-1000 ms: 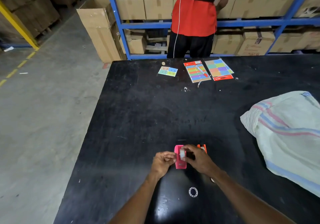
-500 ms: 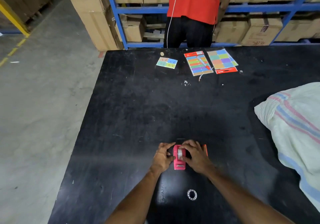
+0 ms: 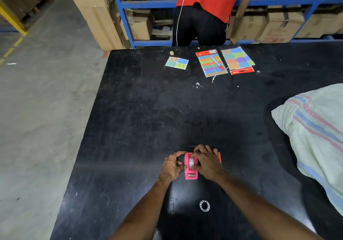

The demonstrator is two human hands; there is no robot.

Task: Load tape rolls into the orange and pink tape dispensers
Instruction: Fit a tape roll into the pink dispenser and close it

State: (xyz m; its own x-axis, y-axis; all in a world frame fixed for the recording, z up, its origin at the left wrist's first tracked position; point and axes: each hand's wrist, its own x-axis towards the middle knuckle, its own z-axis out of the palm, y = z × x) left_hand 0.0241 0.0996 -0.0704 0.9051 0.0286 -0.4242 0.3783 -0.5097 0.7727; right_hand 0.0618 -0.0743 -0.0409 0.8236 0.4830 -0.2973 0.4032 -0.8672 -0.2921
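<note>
The pink tape dispenser stands on the black table near its front edge. A clear tape roll sits in its top. My left hand grips the dispenser's left side. My right hand holds the right side, with its fingers at the roll. Just behind my right hand, a sliver of the orange tape dispenser shows; the rest is hidden. A second clear tape roll lies flat on the table nearer to me.
A white woven sack with blue and pink stripes covers the table's right side. Coloured sticker sheets and a small card lie at the far edge. A person in a red shirt stands at blue shelving with cardboard boxes.
Both hands have closed in around the pink dispenser, and the roll held above it a second ago now sits down in its top. The view has tilted down slightly.
</note>
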